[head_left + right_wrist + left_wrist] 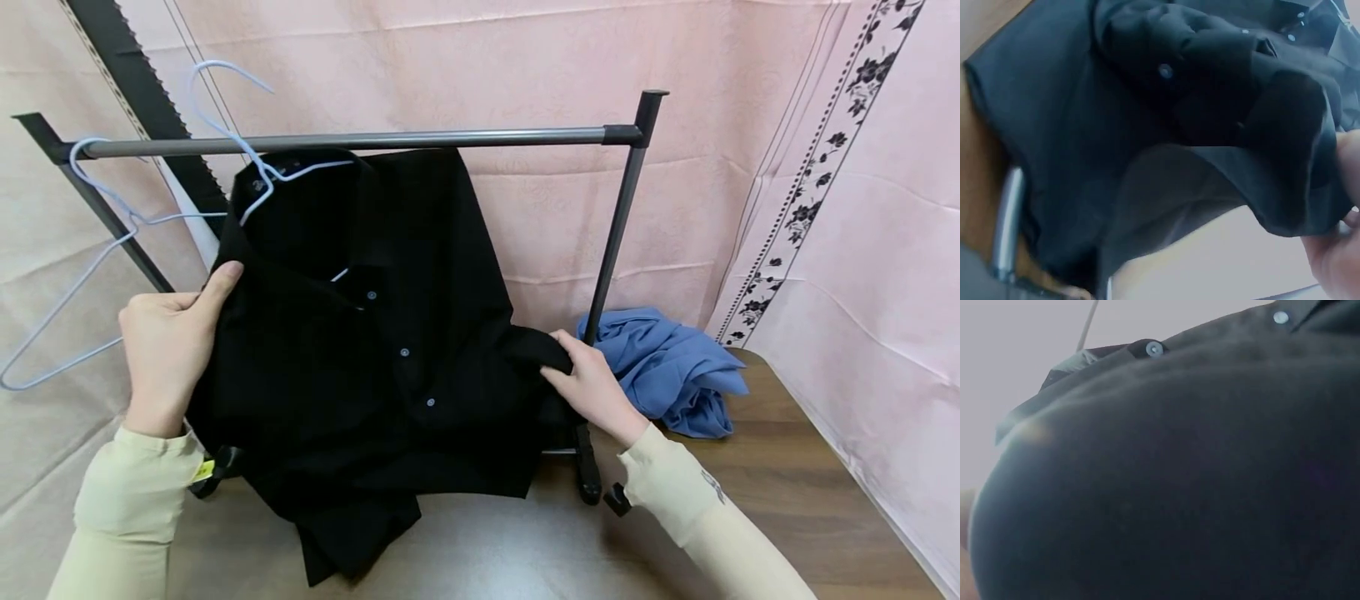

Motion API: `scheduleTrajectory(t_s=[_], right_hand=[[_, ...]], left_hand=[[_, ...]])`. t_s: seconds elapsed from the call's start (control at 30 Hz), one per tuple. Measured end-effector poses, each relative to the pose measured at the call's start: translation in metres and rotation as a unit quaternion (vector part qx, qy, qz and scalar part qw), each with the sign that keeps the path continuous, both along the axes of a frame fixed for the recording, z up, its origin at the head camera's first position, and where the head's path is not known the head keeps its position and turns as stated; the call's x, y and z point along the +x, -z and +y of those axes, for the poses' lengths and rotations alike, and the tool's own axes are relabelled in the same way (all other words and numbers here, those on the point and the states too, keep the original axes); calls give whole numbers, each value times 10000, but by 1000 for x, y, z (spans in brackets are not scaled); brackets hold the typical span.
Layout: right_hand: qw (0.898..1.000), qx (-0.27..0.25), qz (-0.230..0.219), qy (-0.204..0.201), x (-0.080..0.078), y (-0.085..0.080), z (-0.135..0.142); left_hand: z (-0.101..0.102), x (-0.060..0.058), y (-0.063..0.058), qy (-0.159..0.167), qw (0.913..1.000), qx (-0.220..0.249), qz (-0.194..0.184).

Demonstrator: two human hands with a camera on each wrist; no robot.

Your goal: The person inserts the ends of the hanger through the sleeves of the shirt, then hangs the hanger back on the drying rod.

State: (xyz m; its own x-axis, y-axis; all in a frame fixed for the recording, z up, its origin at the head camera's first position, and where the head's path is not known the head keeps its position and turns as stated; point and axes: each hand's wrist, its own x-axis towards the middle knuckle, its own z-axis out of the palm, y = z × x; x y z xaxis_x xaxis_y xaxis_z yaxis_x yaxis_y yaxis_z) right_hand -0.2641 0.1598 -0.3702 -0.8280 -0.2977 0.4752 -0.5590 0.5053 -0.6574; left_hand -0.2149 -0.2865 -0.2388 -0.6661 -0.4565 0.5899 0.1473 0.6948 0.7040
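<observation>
A black short-sleeved-looking shirt (322, 367) with small pale buttons hangs before the rack, a light blue hanger (264, 171) inside its open collar. The hanger's hook rises above the bar; whether it touches the bar I cannot tell. My left hand (171, 346) grips the shirt's side below the shoulder, thumb in front and fingers hidden behind cloth. On the other side, my right hand (592, 379) pinches the sleeve edge. Black cloth (1172, 487) fills most of the left wrist view. In the right wrist view, my fingers hold a fold of the shirt (1291, 156).
A dark metal rack (450, 137) stands on the wooden table (810, 508). Another light blue hanger (135, 221) hangs at its left end. Crumpled blue cloth (667, 367) lies by the right post. Pink patterned curtains (600, 58) form the backdrop.
</observation>
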Motion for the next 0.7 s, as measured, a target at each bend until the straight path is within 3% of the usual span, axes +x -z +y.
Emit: scheduleTrajectory(t_s=[0.13, 0.47, 0.7], right_hand=[[9992, -280, -38, 292, -5, 0, -4], [9958, -533, -191, 719, -23, 22, -6], [9937, -613, -477, 808, -33, 34, -8]], left_hand=[[20, -3, 1, 122, 9995, -247, 121], [73, -20, 11, 490, 9943, -932, 148], [93, -31, 18, 745, 9912, -1090, 38]])
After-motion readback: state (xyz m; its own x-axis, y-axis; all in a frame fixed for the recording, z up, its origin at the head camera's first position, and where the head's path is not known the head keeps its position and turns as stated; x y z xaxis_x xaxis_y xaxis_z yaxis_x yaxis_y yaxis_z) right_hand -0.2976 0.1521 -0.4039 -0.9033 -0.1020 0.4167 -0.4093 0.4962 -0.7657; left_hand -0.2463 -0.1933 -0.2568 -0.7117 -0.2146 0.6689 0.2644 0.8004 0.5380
